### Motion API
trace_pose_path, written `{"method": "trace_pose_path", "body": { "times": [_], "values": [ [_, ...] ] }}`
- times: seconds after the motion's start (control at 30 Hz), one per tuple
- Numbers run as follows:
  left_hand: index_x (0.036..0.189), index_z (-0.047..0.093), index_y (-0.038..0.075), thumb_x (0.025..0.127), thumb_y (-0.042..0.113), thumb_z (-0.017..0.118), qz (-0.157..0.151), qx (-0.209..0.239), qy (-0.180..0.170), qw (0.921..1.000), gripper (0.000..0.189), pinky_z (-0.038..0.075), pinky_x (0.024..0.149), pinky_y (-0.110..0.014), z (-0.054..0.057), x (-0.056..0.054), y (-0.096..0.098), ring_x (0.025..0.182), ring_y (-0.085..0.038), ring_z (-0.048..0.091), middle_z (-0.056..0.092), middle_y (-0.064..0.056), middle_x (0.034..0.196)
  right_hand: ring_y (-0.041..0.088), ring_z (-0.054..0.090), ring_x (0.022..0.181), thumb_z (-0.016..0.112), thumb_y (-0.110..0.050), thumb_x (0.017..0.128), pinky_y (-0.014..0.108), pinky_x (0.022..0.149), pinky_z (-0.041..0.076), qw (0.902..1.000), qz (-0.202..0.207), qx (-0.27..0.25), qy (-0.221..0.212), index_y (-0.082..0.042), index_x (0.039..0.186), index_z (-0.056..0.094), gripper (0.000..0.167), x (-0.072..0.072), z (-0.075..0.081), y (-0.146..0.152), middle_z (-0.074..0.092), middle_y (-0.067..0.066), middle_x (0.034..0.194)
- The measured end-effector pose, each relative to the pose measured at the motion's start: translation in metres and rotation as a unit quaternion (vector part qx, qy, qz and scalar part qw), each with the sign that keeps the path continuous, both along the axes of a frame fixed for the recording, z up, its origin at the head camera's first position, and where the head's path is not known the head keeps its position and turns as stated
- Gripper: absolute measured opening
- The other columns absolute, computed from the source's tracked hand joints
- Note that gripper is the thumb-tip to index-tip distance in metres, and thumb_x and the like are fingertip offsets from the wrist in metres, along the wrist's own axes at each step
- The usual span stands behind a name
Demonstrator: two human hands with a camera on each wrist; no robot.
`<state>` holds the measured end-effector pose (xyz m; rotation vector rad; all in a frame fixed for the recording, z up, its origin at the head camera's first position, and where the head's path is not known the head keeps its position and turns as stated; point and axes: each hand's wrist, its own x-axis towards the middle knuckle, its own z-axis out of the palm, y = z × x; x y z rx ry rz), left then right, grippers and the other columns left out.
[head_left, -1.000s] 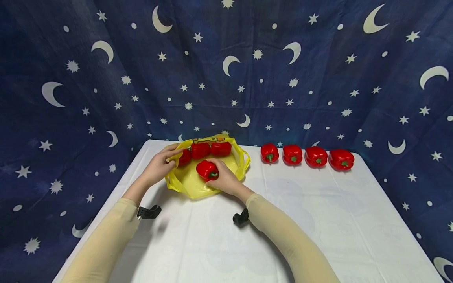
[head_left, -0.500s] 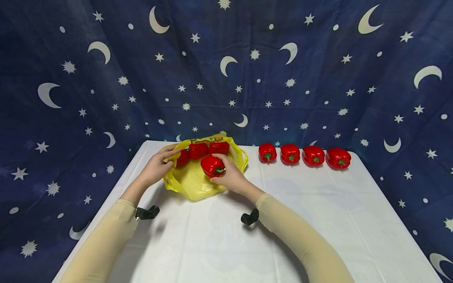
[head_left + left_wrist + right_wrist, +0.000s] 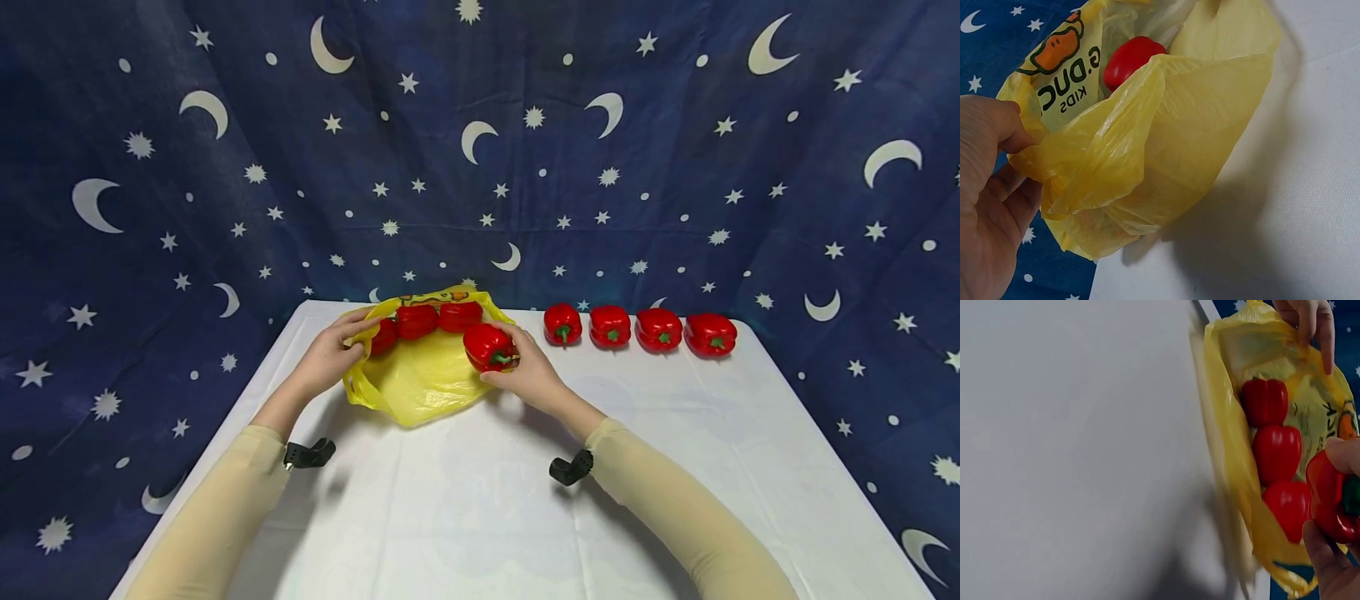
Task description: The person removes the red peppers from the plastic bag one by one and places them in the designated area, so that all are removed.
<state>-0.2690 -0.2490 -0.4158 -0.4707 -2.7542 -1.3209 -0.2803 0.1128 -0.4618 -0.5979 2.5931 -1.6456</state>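
Observation:
My left hand (image 3: 330, 357) pinches the left rim of a yellow plastic bag (image 3: 416, 379), thumb and fingers on the film in the left wrist view. The bag lies with its mouth spread, a duck print (image 3: 1057, 53) on its inner far side. Inside sit 3 red bell peppers, one of them the middle pepper (image 3: 1277, 455) of a row. My right hand (image 3: 536, 375) grips another red bell pepper (image 3: 486, 346), its green stem toward the palm. That pepper is held over the bag's right side and overlaps the rim in the head view.
To the right of the bag, several red bell peppers stand in a row along the table's far edge, from the nearest pepper (image 3: 562, 324) to the rightmost pepper (image 3: 710, 335). A white cloth covers the table (image 3: 480, 517). A dark blue moon-and-star curtain (image 3: 420, 108) rises behind.
My right hand has carried its pepper rightward, from the middle of the bag to its right rim. My left hand keeps its hold on the bag. The head view has shifted slightly.

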Motion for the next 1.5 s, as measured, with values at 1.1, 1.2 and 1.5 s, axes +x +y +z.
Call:
{"method": "trace_pose_path", "body": {
  "times": [1.1,1.2,1.5],
  "values": [
    [0.147,0.054,0.002,0.096,-0.003,0.050,-0.001,-0.001,-0.001,1.0000,0.051,0.046,0.104,-0.051,0.000,0.000,0.002,0.136,-0.033,0.046,0.040,-0.009,0.159,0.041,0.040,0.139,0.090,-0.022,0.077,0.060,0.104,0.044,0.9893,-0.123,0.077,-0.014,-0.015,0.154,0.037,0.094,0.022,-0.016,0.094,0.037,0.018,0.155],
    [0.147,0.054,0.001,0.096,-0.003,0.050,-0.001,-0.002,-0.001,1.0000,0.051,0.046,0.105,-0.051,0.001,0.000,0.002,0.136,-0.033,0.046,0.040,-0.010,0.159,0.042,0.038,0.140,0.090,-0.020,0.076,0.063,0.105,0.041,0.9868,-0.135,0.089,-0.012,-0.013,0.154,0.036,0.095,0.023,-0.019,0.097,0.036,0.020,0.155],
    [0.147,0.054,0.002,0.097,-0.003,0.050,-0.004,0.001,-0.004,1.0000,0.051,0.046,0.105,-0.051,0.002,0.000,0.002,0.134,-0.033,0.048,0.040,-0.010,0.158,0.042,0.043,0.135,0.091,-0.019,0.075,0.062,0.103,0.044,0.9807,-0.154,0.121,-0.001,-0.009,0.152,0.037,0.095,0.026,-0.030,0.100,0.042,0.021,0.147]
  ]
}}
